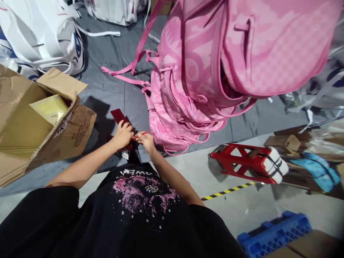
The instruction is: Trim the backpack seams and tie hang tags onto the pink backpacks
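Note:
Close to my body, at the edge of the grey-covered surface, my left hand has its fingers bent over dark red tags. My right hand pinches a thin red cord just beside it, the fingertips of both hands nearly touching. Below the hands hangs a small black and white label. Right of my hands stands a stack of pink patterned backpacks, their straps lying out to the left.
An open cardboard box with yellow packets is at the left. White backpacks lie behind it. On the floor at the right are a red stool, a blue pallet and yellow-black tape.

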The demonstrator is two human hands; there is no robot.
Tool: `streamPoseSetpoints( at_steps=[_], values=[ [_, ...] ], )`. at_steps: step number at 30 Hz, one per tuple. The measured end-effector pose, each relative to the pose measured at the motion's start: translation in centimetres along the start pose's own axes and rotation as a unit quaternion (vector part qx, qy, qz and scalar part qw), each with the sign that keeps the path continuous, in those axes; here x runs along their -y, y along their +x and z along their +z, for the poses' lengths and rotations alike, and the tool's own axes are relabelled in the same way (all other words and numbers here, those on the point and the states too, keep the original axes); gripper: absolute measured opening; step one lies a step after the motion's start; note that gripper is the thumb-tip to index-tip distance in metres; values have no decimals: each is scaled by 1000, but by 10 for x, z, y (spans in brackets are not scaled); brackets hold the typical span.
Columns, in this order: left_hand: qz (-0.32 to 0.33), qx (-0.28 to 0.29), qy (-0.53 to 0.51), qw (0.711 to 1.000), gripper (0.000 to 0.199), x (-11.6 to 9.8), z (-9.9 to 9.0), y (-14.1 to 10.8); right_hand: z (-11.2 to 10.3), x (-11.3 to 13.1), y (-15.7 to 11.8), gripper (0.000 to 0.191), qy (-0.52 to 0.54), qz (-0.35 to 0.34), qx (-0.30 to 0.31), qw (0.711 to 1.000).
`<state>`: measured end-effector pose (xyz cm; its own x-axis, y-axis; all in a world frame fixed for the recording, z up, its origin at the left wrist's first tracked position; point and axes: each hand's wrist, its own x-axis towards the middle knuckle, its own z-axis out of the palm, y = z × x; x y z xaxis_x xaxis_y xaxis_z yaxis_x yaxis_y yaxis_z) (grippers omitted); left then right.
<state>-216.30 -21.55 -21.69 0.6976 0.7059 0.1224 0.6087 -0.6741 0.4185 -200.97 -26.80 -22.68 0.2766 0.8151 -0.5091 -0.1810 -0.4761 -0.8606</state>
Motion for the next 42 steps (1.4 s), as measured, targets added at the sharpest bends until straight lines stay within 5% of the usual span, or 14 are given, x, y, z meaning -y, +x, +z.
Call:
streamPoseSetpoints(
  at_steps=[5,13,22,29,35,42],
  values=[
    [19,6,16,1000,27,0,-5,-4,0,-3,-1,20,-5,11,32,999],
    [1,35,31,999,31,38,-27,-31,-11,-5,-2,27,60,40,2,997],
    [-14,110,-11,994,22,12,-6,-14,11,-7,-6,35,88,42,44,994],
    [7,91,-21,996,25,10,-7,-13,0,-14,-3,40,77,81,102,989],
    [25,83,-13,996,19,30,-13,-24,-9,-16,4,37,102,88,83,987],
    [27,85,-26,996,25,20,-8,-26,4,-18,1,38,85,118,157,977]
  ],
)
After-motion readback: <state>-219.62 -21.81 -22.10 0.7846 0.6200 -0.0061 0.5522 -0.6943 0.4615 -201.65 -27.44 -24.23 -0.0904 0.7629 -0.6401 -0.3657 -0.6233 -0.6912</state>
